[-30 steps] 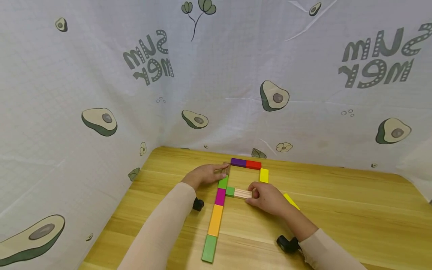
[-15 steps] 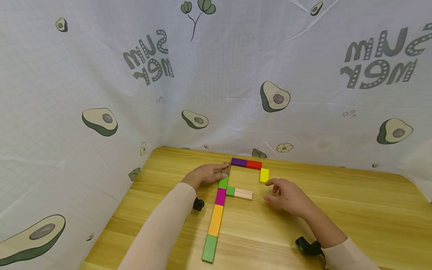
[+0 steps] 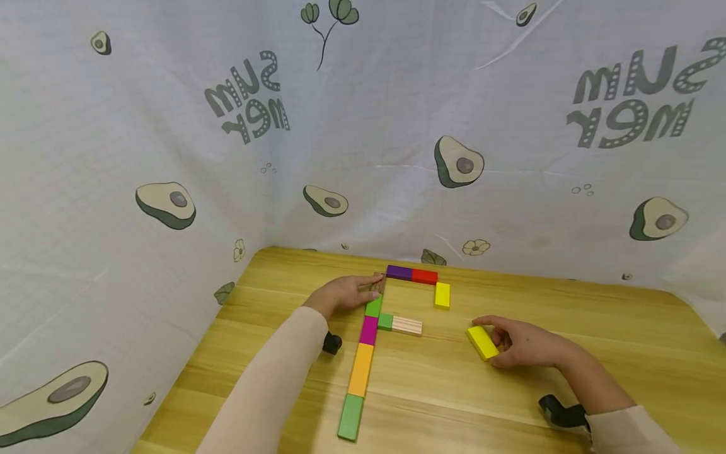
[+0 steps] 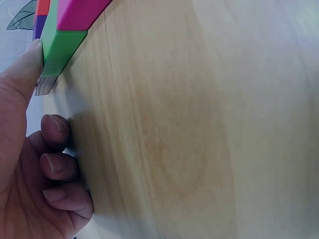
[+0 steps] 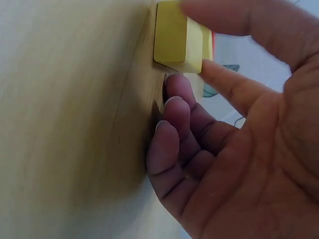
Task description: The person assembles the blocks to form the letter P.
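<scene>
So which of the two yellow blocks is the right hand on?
The loose yellow block, lying slanted on the table apart from the figure; the right hand pinches it. The other yellow block sits untouched below the red block.

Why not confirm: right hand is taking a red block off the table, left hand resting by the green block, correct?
One slip: the block at the right hand is yellow, not red, as the head and right wrist views show. The rest holds: the left hand rests by the green block on the table.
</scene>
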The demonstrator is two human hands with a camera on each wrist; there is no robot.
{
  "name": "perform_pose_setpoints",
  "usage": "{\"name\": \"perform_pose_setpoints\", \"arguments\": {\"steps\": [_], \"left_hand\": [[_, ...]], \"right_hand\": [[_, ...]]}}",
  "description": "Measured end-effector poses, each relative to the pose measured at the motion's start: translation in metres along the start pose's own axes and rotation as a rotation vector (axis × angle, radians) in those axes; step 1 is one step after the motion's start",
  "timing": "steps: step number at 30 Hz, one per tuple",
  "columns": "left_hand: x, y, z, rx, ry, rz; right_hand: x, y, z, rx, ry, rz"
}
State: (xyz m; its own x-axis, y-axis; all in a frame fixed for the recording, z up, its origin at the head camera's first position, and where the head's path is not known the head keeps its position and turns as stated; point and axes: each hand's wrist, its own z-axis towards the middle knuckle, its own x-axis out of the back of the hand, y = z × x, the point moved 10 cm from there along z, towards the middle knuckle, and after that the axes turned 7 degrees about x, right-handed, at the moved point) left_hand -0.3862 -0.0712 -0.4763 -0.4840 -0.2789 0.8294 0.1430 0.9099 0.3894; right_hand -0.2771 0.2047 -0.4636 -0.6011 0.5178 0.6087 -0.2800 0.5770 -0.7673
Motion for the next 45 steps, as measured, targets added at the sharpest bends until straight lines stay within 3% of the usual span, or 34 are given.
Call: {"name": "perform_pose_setpoints", "arguments": {"steps": [5, 13, 17, 23, 45], "left_hand": [[0.002, 0.000, -0.001, -0.006, 0.002, 0.003], [0.000, 0.003, -0.001, -0.028, -0.012, 0.004], [-0.001, 0.004, -0.001, -0.030, -0.016, 0.003], [-0.002, 0.003, -0.001, -0.023, -0.017, 0.015], [-0.001, 0.001, -0.001, -0.002, -0.016, 0.011]], "right_hand": [[-0.001, -0.002, 0.004, -0.034, 0.039, -0.077], [-0.007, -0.018, 0.029, -0.095, 0.289, -0.173], [-0.013, -0.022, 0.041, -0.156, 0.353, -0.213], [-0.012, -0.018, 0.042, -0.244, 0.393, -0.232], [-0.011, -0.016, 0.048, -0.293, 0.416, -0.302]]}}
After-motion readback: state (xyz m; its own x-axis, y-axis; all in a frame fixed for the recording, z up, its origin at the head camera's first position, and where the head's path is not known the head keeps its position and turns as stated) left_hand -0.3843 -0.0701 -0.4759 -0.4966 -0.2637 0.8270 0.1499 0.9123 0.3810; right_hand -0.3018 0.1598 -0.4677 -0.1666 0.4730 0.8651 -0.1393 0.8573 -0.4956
